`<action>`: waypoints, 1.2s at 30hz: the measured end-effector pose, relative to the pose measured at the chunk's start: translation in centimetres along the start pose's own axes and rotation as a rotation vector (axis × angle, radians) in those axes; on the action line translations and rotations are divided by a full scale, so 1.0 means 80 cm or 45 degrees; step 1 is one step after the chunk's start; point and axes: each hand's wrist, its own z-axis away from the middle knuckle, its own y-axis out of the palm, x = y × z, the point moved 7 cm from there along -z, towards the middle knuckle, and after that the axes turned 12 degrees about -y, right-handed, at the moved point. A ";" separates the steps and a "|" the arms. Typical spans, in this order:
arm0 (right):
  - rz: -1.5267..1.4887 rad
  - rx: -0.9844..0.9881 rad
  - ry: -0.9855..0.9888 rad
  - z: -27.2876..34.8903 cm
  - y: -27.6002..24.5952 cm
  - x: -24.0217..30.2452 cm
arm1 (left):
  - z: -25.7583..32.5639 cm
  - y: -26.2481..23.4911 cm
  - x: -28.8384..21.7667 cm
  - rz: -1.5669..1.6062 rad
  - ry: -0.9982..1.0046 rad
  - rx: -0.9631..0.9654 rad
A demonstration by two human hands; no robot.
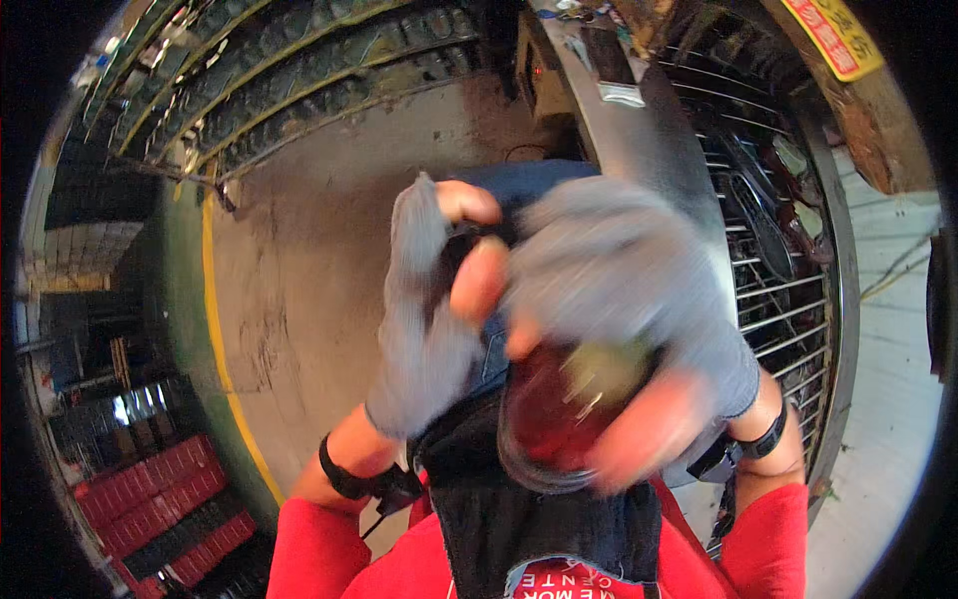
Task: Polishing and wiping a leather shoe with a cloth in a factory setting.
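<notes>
Both of my hands wear grey gloves with bare fingertips and are raised close together in front of my lap. My right hand (629, 290), smeared by motion, grips a shoe-like piece (544, 414) with a rounded dark rim and a glossy dark red and yellow-green face. Its upper end is hidden under the glove. Just to the left, my left hand (439, 280) has its thumb and fingers curled in around something dark. What that is, or whether it belongs to the same piece, I cannot make out.
A metal worktable (659, 130) runs along the right, with tools at its far end. Beside it, a rack of metal bars (788, 329) carries dark shoe soles (763, 225). Shelves of dark shoes (299, 80) stand far left. Red crates (155, 489) lie lower left, past a yellow floor line (215, 319).
</notes>
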 end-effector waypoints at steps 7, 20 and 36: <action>0.196 0.763 -0.017 0.066 0.184 0.002 | 0.003 0.063 0.127 1.158 -0.916 0.535; -0.178 -0.329 0.989 0.208 0.078 -0.034 | 0.032 0.035 0.152 1.202 -1.038 0.107; 0.181 -0.707 0.635 0.124 0.065 -0.003 | 0.085 0.037 0.053 0.653 -0.929 -0.085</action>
